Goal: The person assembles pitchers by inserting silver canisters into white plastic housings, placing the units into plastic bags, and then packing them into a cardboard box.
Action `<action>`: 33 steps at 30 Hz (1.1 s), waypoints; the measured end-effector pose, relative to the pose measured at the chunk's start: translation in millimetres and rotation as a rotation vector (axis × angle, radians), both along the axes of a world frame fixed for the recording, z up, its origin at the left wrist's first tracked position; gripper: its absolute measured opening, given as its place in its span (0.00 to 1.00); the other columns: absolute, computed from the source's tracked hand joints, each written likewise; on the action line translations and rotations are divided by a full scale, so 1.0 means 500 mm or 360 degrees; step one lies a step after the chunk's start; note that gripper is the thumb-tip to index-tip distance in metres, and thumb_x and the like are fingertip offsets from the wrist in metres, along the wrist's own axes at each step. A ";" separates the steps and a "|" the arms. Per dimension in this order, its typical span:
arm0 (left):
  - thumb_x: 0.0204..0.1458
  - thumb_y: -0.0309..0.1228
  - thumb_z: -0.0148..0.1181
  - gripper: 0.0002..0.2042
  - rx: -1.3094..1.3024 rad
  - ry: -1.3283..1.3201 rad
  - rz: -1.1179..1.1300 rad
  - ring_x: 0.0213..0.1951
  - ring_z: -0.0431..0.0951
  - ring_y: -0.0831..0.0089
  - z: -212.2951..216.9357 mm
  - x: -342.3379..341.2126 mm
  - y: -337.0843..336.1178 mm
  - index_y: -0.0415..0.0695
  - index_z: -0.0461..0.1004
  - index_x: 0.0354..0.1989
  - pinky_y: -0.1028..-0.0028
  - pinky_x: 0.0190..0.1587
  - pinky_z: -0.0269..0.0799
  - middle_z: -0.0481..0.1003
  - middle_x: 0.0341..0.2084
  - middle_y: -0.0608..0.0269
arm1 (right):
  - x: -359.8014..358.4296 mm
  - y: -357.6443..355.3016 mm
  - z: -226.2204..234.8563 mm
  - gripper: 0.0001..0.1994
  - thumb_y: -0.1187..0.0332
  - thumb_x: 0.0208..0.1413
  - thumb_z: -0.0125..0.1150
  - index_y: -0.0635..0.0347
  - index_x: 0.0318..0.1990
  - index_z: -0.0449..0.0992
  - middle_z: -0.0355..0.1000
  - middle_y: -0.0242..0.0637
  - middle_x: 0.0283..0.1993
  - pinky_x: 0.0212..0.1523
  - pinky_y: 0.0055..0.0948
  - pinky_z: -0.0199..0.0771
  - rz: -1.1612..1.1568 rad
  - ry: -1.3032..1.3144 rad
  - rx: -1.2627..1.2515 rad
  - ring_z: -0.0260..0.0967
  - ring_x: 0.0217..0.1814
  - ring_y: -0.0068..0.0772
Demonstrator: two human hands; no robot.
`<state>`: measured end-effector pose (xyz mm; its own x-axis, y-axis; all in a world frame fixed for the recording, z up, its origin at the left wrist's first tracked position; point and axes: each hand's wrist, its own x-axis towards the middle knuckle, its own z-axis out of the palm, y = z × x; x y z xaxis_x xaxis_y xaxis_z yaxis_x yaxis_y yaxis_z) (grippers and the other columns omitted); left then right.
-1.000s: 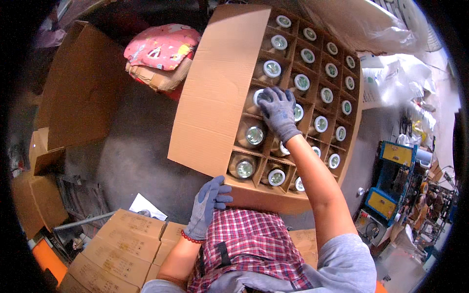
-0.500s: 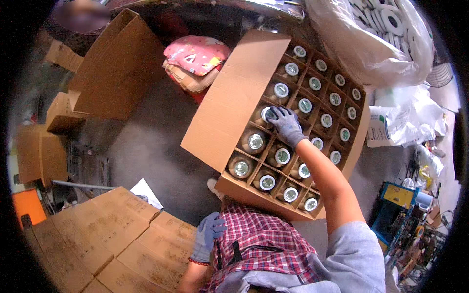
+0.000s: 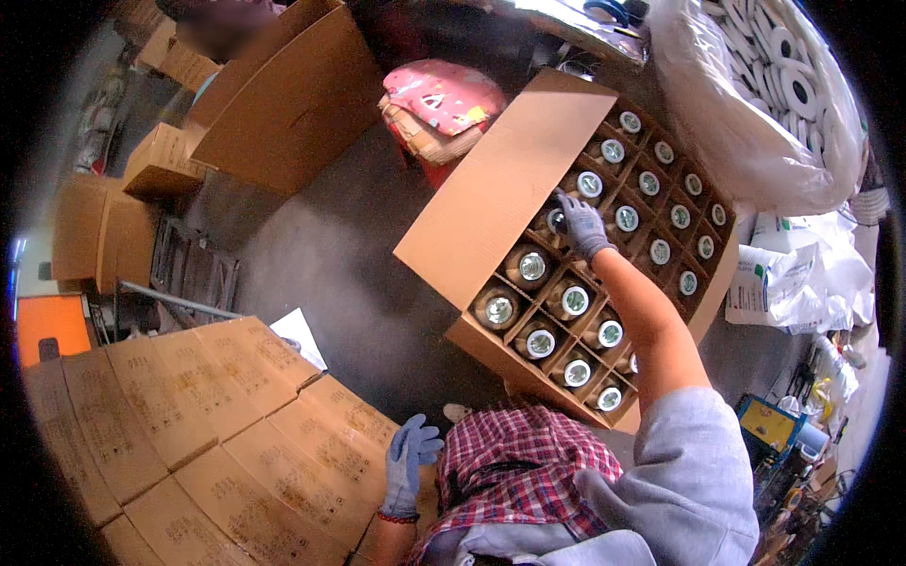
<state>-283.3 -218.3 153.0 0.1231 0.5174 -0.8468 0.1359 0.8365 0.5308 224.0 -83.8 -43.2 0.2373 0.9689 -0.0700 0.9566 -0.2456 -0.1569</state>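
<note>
At the far left, stacked closed cartons [image 3: 189,424] run off the lower edge of the view, their lower rows lost in the dark rim. The left hand [image 3: 408,462], in a grey-blue glove, rests flat on the edge of that stack with fingers spread and loose, gripping nothing; its wrist is partly covered by the plaid cloth [image 3: 514,472] at the person's front. Above, an empty open box [image 3: 283,104] stands tilted on the floor [image 3: 330,245], and a pink bundle [image 3: 444,94] lies behind it, half hidden.

To the right, a large divided carton [image 3: 491,203] lies open with one flap folded out. Its cells hold jars with shiny round lids [image 3: 531,266]; the jar bodies are mostly hidden by the dividers. The right hand [image 3: 583,224], gloved too, reaches into a cell near the middle, fingers curled down onto a lid [image 3: 557,221]; whether it truly grips the jar cannot be told, since the fingertips cover it. The forearm hides several cells. At the far right, a clear bag of white rings [image 3: 764,94] is cut off by the rim.
</note>
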 end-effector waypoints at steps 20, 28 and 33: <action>0.62 0.40 0.55 0.23 0.0190 0.0360 0.0329 0.47 0.76 0.67 0.104 -0.060 -0.210 0.40 0.66 0.61 0.69 0.49 0.72 0.74 0.49 0.55 | 0.045 -0.142 0.050 0.35 0.75 0.47 0.57 0.46 0.67 0.61 0.61 0.46 0.67 0.62 0.44 0.64 -0.0015 0.0050 -0.0106 0.63 0.63 0.54; 0.61 0.33 0.57 0.21 0.0388 0.0479 0.0556 0.50 0.75 0.67 0.168 -0.064 -0.309 0.39 0.67 0.61 0.70 0.53 0.71 0.74 0.51 0.57 | -0.013 -0.077 0.013 0.28 0.64 0.57 0.52 0.39 0.68 0.60 0.47 0.37 0.75 0.70 0.57 0.46 0.0259 -0.0512 -0.0739 0.51 0.73 0.46; 0.60 0.33 0.58 0.22 0.0719 0.0648 0.0697 0.54 0.74 0.68 0.143 -0.071 -0.446 0.40 0.66 0.61 0.69 0.56 0.69 0.73 0.54 0.55 | -0.032 0.037 -0.002 0.12 0.61 0.57 0.53 0.57 0.42 0.76 0.75 0.48 0.44 0.47 0.47 0.70 0.0635 -0.0412 -0.0273 0.71 0.47 0.51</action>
